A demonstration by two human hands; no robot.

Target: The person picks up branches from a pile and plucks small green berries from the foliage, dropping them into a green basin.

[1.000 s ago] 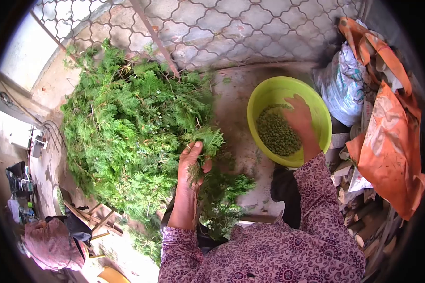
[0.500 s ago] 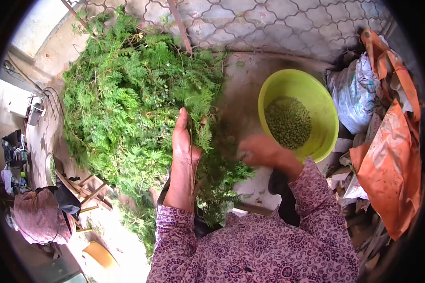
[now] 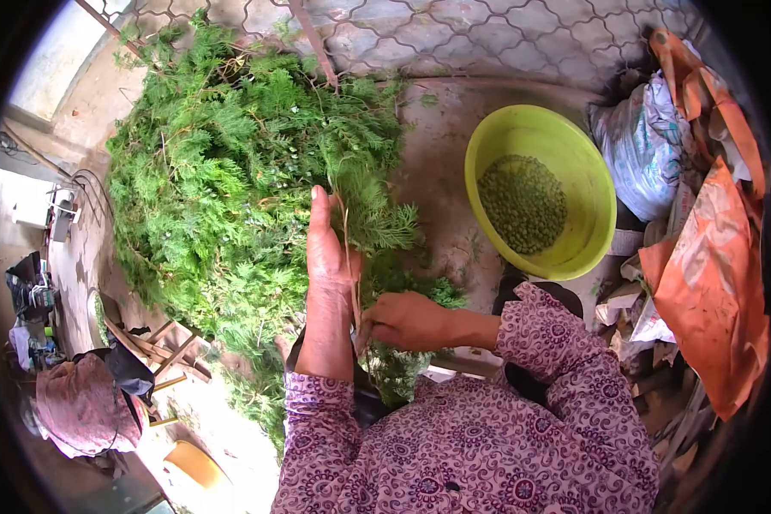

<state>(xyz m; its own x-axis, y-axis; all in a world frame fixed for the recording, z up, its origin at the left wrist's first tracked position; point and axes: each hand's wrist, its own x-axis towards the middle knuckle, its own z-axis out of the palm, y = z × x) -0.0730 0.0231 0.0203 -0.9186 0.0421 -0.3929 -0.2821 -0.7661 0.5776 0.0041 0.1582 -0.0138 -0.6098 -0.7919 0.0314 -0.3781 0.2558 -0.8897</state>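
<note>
My left hand (image 3: 328, 257) is in the middle with its thumb stretched up. A leafy green conifer sprig (image 3: 364, 197) lies along its palm, and the fingers curl behind the leaves, mostly hidden. The sprig's thin brown stem runs down past the wrist. Lower and to the right, my right hand (image 3: 407, 321) is closed, with its fingertips pinched at the lower end of that stem. A big heap of cut conifer branches (image 3: 223, 171) spreads to the left of and beyond my left hand. Up to the right, a yellow-green basin (image 3: 587, 176) holds many small round green cones (image 3: 522, 206).
Wire mesh (image 3: 480, 34) runs along the wall at the back. On the right are a white sack (image 3: 638, 146) and torn orange sheeting (image 3: 698, 300). A wooden frame (image 3: 176, 347), a pinkish cloth (image 3: 86, 407) and a yellow object (image 3: 195, 467) are at lower left.
My right hand has moved left and down from near the basin to the sprig's stem. The left hand stays almost in place with the sprig. The view has shifted slightly.
</note>
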